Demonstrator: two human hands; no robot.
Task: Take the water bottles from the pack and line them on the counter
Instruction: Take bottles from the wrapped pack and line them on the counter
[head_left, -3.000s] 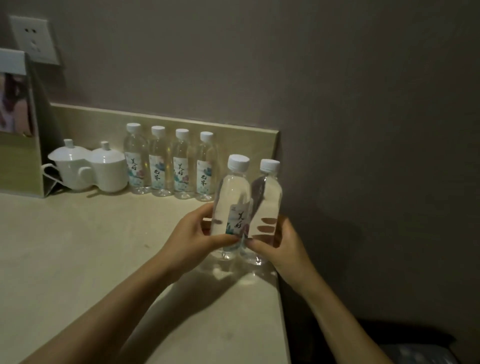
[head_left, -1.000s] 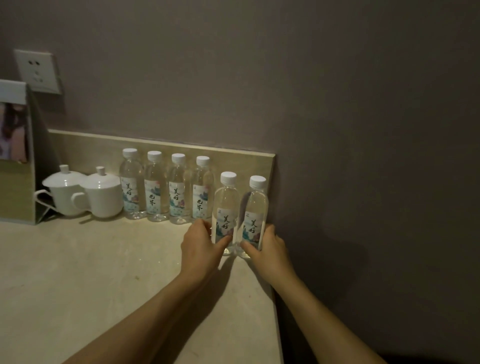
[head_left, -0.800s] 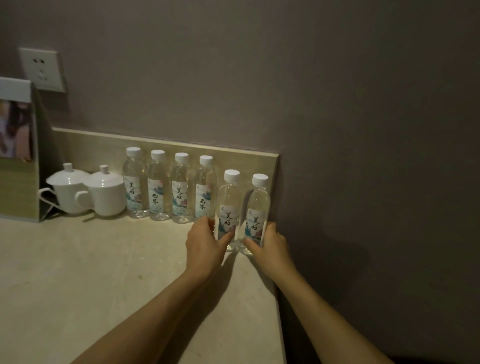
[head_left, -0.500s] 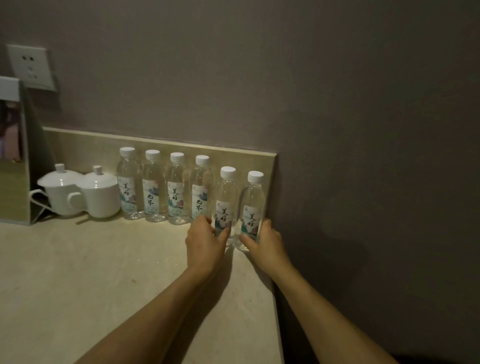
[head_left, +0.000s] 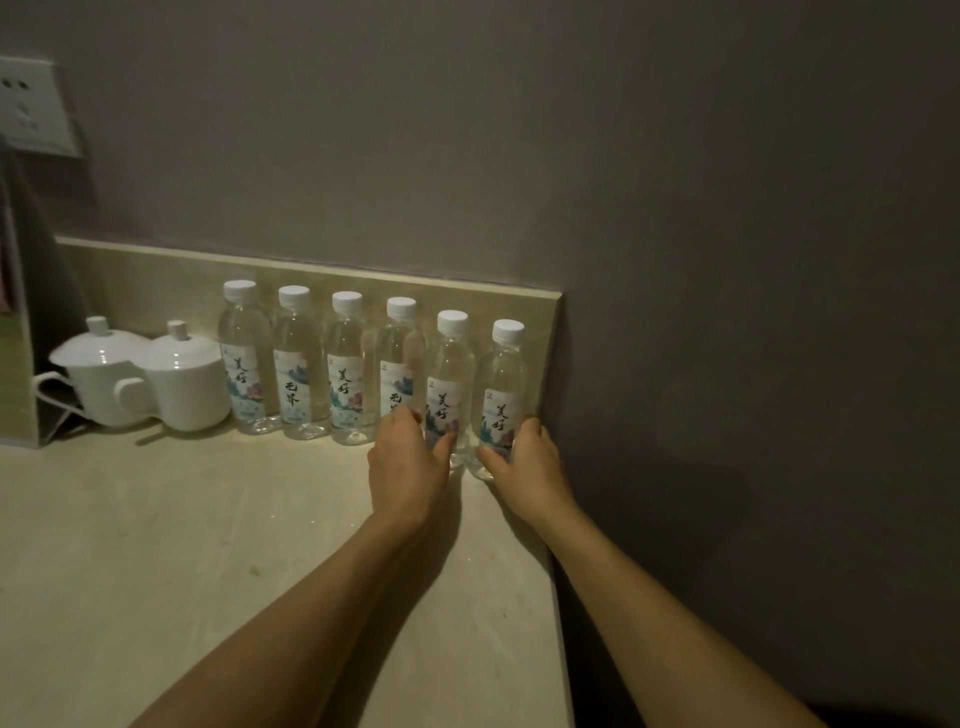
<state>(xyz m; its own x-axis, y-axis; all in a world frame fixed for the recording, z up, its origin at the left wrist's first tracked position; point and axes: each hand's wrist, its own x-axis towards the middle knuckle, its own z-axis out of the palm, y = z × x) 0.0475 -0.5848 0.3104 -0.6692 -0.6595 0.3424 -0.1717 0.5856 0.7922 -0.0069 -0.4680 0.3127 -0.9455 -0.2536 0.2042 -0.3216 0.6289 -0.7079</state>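
Several clear water bottles with white caps and printed labels stand in a row (head_left: 317, 364) against the low backsplash on the beige counter (head_left: 208, 545). At the row's right end my left hand (head_left: 408, 467) grips the base of the fifth bottle (head_left: 449, 384), which stands upright on the counter. My right hand (head_left: 527, 462) grips the base of the last bottle (head_left: 501, 395), right by the backsplash's end. Both bottles sit slightly in front of the others. The pack is not in view.
Two white lidded cups (head_left: 150, 379) stand left of the bottles. A standing card holder (head_left: 21, 338) is at the far left, and a wall socket (head_left: 31, 106) is above it. The counter's right edge (head_left: 561, 597) drops off beside my right forearm.
Three seconds ago I held both bottles up in front of the row. I have since carried them back and set them at the row's right end, and my hands still hold them.
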